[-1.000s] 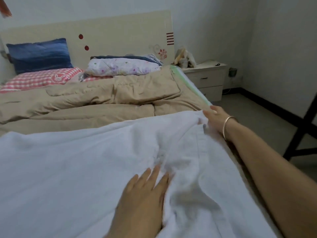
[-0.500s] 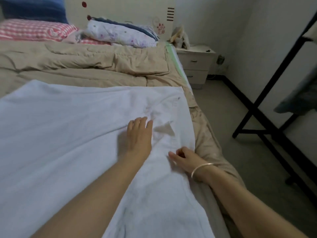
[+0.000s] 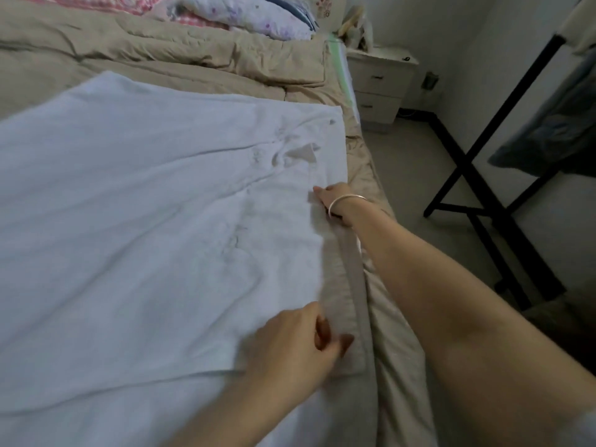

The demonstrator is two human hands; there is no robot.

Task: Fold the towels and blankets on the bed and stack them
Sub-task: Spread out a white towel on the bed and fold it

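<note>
A large white towel (image 3: 145, 221) lies spread over the near half of the bed, on top of a beige quilt (image 3: 167, 59). My right hand (image 3: 335, 201), with a silver bangle on the wrist, pinches the towel's right edge about halfway along. My left hand (image 3: 296, 340) is at the towel's near right corner, fingers curled around the edge there. Wrinkles and a small turned-up fold (image 3: 303, 154) mark the towel's far right part.
A floral pillow or folded blanket (image 3: 251, 14) and a red checked one (image 3: 135, 1) lie at the head of the bed. A white nightstand (image 3: 380, 82) stands right of the bed. A black metal rack (image 3: 490, 175) with hanging cloth stands on the floor at right.
The view has tilted down and right. My left hand moved from the middle of the towel to its near right corner. My right hand shifted to the towel's right edge and closed on it.
</note>
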